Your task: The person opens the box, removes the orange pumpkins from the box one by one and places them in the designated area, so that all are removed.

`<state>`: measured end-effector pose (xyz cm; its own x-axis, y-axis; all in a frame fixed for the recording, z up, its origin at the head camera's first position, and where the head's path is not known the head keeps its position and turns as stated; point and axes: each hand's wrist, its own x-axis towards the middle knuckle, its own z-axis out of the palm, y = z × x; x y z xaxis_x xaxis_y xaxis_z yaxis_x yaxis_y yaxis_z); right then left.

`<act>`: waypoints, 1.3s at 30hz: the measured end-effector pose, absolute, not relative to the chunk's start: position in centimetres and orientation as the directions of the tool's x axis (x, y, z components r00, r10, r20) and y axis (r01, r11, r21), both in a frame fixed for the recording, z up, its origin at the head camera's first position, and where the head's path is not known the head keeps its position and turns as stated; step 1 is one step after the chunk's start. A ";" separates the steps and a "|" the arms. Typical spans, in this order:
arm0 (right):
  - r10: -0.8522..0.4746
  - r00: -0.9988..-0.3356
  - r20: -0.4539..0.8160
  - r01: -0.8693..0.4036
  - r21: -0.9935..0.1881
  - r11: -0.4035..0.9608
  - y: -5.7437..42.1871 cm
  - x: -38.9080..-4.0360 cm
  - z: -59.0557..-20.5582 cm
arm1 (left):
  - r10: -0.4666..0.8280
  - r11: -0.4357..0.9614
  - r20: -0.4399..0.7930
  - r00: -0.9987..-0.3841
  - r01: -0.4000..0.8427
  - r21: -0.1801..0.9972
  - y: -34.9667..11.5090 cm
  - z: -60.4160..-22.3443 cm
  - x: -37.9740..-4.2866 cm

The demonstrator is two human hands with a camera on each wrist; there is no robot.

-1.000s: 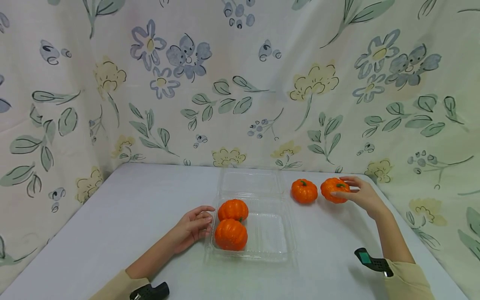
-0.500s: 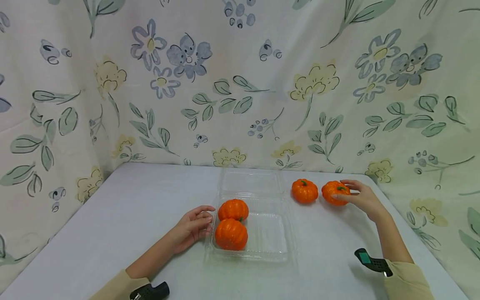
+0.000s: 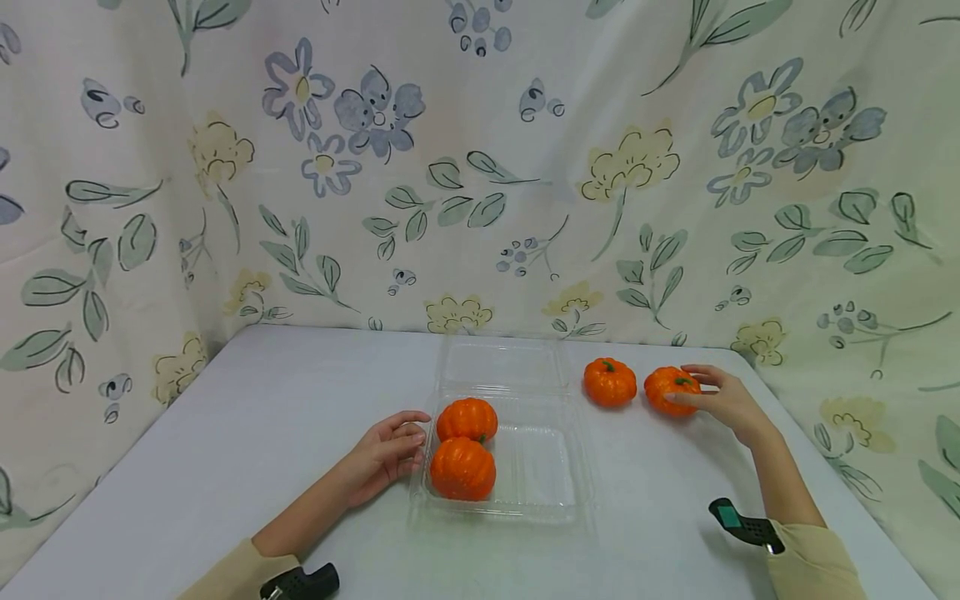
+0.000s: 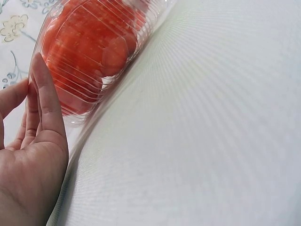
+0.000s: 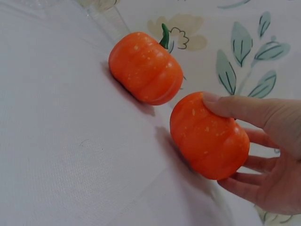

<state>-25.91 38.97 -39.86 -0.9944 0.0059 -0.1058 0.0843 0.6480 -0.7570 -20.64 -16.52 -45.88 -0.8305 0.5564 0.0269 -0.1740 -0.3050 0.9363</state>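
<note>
Two glossy, ribbed orange pumpkins (image 3: 462, 470) sit along the left side of the clear container (image 3: 536, 475); the left hand (image 3: 378, 462) touches its wall, fingers nearly straight. Farther off, I see the right hand (image 3: 727, 402) pinching a green-stemmed pumpkin (image 3: 660, 390), slightly lower in my head view than a second ago, just beside a fourth pumpkin (image 3: 609, 385) on the bench (image 3: 300, 400).

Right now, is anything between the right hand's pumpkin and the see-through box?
Partly: the loose pumpkin stands just left of the held pumpkin, toward the see-through box. On the loose one's near side, nothing visible blocks the right hand.
</note>
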 end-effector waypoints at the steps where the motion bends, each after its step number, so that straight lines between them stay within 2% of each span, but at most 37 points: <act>1: 0.004 -0.994 -0.108 0.085 -0.757 0.647 39.0 -25.9 -39.9 | 0.557 -0.305 0.027 -0.830 -0.174 0.936 -16.5 -45.9 -20.6; 23: -0.007 -0.992 -0.127 0.092 -0.753 0.652 38.9 -26.0 -40.2 | 0.559 -0.301 0.033 -0.829 -0.165 0.939 -16.6 -45.9 -20.7; 39: -0.038 -0.995 -0.088 0.042 -0.756 0.653 38.6 -25.9 -39.6 | 0.567 -0.318 0.035 -0.823 -0.180 0.931 -16.6 -45.7 -20.6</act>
